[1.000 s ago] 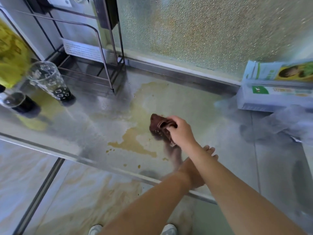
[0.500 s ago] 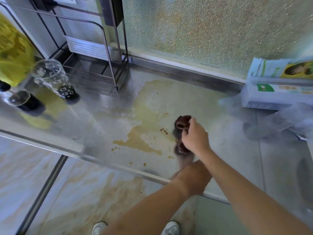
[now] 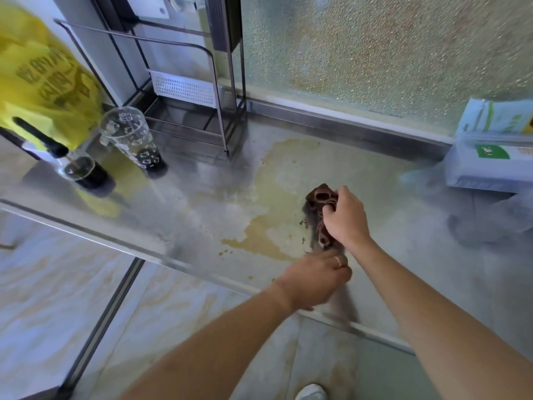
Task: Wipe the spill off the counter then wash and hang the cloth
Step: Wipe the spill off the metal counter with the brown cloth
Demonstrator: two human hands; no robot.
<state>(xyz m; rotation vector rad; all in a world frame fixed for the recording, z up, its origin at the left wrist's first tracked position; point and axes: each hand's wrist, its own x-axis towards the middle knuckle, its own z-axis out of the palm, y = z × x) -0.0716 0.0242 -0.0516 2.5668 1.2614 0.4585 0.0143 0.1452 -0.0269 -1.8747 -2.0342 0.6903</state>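
A yellow-brown spill (image 3: 261, 239) spreads over the steel counter (image 3: 409, 255), with a paler film reaching toward the back wall. My right hand (image 3: 344, 219) grips a bunched dark brown cloth (image 3: 319, 197) and presses it on the counter at the spill's right edge. A few dark crumbs lie just left of the cloth. My left hand (image 3: 315, 277), with a ring on one finger, rests at the counter's front edge just below the cloth, knuckles up, holding nothing I can see.
A tall printed glass (image 3: 134, 141) and a short glass of dark liquid (image 3: 83, 171) stand at the left by a yellow bag (image 3: 43, 82). A wire rack (image 3: 187, 90) stands at the back. Boxes (image 3: 490, 157) and clear plastic wrap (image 3: 490, 223) lie at the right.
My right hand has dragged the cloth to the right and nearer the front edge, out of the spill's middle. My left hand has shifted up close under the cloth.
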